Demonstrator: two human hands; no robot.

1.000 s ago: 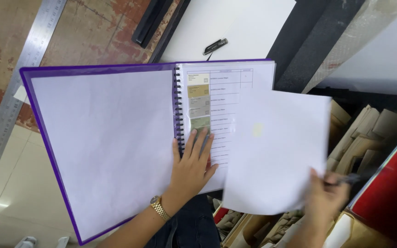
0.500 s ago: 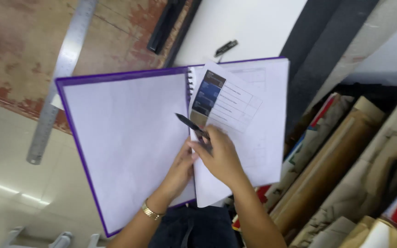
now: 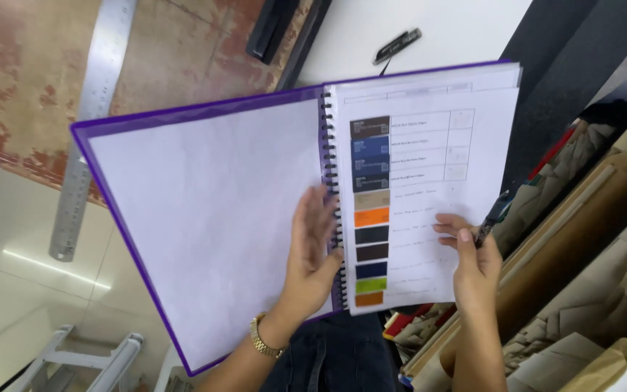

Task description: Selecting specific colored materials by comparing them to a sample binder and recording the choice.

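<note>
1. Bright, even light falls from overhead; the white pages of the binder are nearly washed out.
2. A thin streak of glare lies on the glossy floor at lower left.
3. Shadows are soft and faint.
4. Printed text on the right page is too blurred to read; the edges are slightly soft.

the printed lines beside the column of coloured swatches on the white right-hand page are too small and blurred to read. the left hand covers part of the black spiral binding. the long steel ruler runs off the top edge. the grey metal ladder is cut off at the bottom.
</note>
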